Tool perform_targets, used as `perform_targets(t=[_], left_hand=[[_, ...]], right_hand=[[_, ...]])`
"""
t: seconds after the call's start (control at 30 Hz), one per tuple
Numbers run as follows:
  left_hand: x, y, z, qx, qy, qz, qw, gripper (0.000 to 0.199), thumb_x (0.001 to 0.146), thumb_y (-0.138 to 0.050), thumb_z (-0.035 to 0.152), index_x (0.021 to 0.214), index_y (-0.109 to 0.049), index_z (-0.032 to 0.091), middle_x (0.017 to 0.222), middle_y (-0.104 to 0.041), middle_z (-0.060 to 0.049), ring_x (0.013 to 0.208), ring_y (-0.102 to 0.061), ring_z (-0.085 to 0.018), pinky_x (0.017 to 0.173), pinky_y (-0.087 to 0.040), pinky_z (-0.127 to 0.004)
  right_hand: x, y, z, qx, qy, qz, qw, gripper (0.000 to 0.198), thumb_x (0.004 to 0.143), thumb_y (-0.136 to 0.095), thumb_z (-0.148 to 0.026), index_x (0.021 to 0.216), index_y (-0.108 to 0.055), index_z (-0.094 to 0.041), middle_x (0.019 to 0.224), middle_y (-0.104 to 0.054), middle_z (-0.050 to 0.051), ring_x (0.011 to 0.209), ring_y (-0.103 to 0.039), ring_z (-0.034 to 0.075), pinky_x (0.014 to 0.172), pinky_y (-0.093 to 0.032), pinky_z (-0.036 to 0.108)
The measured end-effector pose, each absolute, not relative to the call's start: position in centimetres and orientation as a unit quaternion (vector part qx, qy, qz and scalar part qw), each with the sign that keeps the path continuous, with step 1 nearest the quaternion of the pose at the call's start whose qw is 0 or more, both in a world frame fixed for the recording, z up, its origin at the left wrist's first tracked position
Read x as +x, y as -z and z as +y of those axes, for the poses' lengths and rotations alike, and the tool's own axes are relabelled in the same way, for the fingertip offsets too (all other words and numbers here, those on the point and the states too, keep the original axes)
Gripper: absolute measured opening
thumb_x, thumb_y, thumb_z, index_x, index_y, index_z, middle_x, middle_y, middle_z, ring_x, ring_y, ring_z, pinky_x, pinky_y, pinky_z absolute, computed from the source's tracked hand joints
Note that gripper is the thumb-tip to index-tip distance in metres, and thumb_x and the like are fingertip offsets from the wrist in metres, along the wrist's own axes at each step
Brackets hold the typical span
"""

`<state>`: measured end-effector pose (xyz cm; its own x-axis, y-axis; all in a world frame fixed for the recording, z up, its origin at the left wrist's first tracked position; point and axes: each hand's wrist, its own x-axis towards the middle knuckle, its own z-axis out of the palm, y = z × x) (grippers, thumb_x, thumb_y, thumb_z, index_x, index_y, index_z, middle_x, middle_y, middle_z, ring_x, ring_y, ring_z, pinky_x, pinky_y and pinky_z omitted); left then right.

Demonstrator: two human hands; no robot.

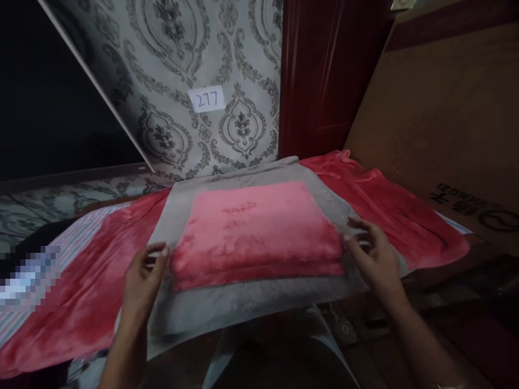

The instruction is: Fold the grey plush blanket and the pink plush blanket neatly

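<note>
A pink plush cloth [259, 227], folded into a thick rectangle, lies on a grey plush cloth [243, 308]. The grey cloth is spread over a larger red plush piece [93, 275] that shows at both sides. At the folded bundle's left side, my left hand [141, 275] has its thumb and fingertips drawn together over the grey cloth; what they pinch, if anything, cannot be made out. My right hand [375, 256] is by the bundle's right edge, fingers curved and the thumb apart from them, with nothing visible between.
Striped fabric [81, 232] shows beneath the red cloth at left. A dark screen [60, 97] stands at back left, and a large cardboard box [441, 119] at right. Behind are patterned wallpaper [243, 59] with a paper marked 277 [206, 99] and a dark red door [320, 70].
</note>
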<state>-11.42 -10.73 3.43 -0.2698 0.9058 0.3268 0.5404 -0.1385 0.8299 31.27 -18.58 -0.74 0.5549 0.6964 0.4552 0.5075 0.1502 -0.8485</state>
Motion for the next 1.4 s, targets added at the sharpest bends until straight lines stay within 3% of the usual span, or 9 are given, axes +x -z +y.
perform_targets(t=[0.1,0.2,0.27,0.37,0.53,0.8,1.0,1.2,1.4], left_hand=[[-7.2,-6.1,-9.2,0.704,-0.445,0.550,0.059,0.058,0.087,-0.057,0.059,0.130,-0.066,0.021,0.127,-0.067,-0.013,0.110,-0.064,-0.032,0.086,-0.053,-0.043],[-1.4,-7.0,-7.5,0.856,-0.286,0.429,0.030,0.062,0.098,-0.043,0.050,0.153,-0.044,0.020,0.161,-0.042,-0.010,0.149,-0.036,-0.029,0.121,-0.031,-0.048],[1.6,-5.9,-6.5,0.887,-0.179,0.426,0.006,0.062,0.101,-0.040,0.049,0.157,-0.037,0.022,0.166,-0.033,-0.008,0.154,-0.025,-0.030,0.125,-0.020,-0.055],[3.3,-2.4,-5.6,0.882,-0.082,0.464,-0.017,0.062,0.102,-0.039,0.049,0.158,-0.036,0.023,0.167,-0.029,-0.009,0.156,-0.021,-0.032,0.124,-0.016,-0.062],[2.6,1.4,-5.3,0.878,-0.084,0.469,-0.049,0.062,0.103,-0.036,0.050,0.159,-0.034,0.025,0.168,-0.026,-0.008,0.156,-0.019,-0.030,0.125,-0.016,-0.059],[2.7,0.1,-6.0,0.869,-0.087,0.485,-0.051,0.061,0.103,-0.036,0.050,0.158,-0.036,0.024,0.166,-0.029,-0.008,0.155,-0.023,-0.028,0.126,-0.018,-0.057],[-0.6,-0.4,-7.2,0.808,-0.084,0.577,-0.086,0.060,0.101,-0.039,0.050,0.154,-0.044,0.022,0.163,-0.035,-0.015,0.152,-0.029,-0.036,0.122,-0.017,-0.066],[-3.7,0.8,-9.3,0.754,-0.095,0.647,-0.070,0.066,0.101,-0.040,0.052,0.158,-0.037,0.019,0.167,-0.024,-0.018,0.153,-0.022,-0.042,0.110,-0.039,-0.065],[-3.9,0.9,-10.3,0.737,-0.092,0.666,-0.065,0.068,0.101,-0.040,0.050,0.158,-0.036,0.015,0.167,-0.025,-0.019,0.149,-0.030,-0.046,0.109,-0.042,-0.061]], right_hand=[[28.7,-3.1,-16.0,-0.594,0.050,-0.616,0.514,0.048,0.094,-0.053,-0.049,0.131,-0.061,-0.019,0.135,-0.062,0.016,0.122,-0.058,0.031,0.097,-0.051,0.049],[25.1,-4.8,-12.6,-0.574,0.065,-0.732,0.361,0.052,0.100,-0.043,-0.046,0.145,-0.054,-0.022,0.156,-0.048,0.012,0.143,-0.041,0.032,0.117,-0.032,0.054],[23.4,-3.8,-10.8,-0.599,0.060,-0.755,0.261,0.053,0.101,-0.042,-0.046,0.150,-0.050,-0.025,0.160,-0.043,0.011,0.146,-0.037,0.034,0.118,-0.026,0.060],[22.7,-0.3,-9.4,-0.630,0.043,-0.755,0.176,0.055,0.101,-0.041,-0.045,0.152,-0.047,-0.026,0.161,-0.041,0.010,0.148,-0.034,0.035,0.118,-0.023,0.063],[23.5,3.5,-9.2,-0.638,0.058,-0.744,0.188,0.055,0.102,-0.040,-0.044,0.155,-0.044,-0.029,0.165,-0.034,0.007,0.152,-0.028,0.033,0.119,-0.023,0.063],[23.3,2.6,-9.3,-0.641,0.057,-0.744,0.178,0.055,0.102,-0.041,-0.043,0.153,-0.046,-0.027,0.162,-0.038,0.007,0.150,-0.032,0.032,0.120,-0.023,0.059],[26.5,3.3,-10.5,-0.683,0.084,-0.707,0.165,0.059,0.101,-0.038,-0.047,0.153,-0.047,-0.020,0.163,-0.037,0.013,0.151,-0.030,0.032,0.119,-0.024,0.060],[27.7,4.5,-12.6,-0.717,0.079,-0.664,0.197,0.062,0.102,-0.031,-0.049,0.156,-0.040,-0.020,0.165,-0.032,0.014,0.152,-0.026,0.034,0.110,-0.040,0.057],[27.1,4.2,-12.7,-0.726,0.056,-0.653,0.210,0.061,0.102,-0.031,-0.050,0.154,-0.044,-0.019,0.165,-0.032,0.013,0.152,-0.026,0.034,0.107,-0.045,0.057]])
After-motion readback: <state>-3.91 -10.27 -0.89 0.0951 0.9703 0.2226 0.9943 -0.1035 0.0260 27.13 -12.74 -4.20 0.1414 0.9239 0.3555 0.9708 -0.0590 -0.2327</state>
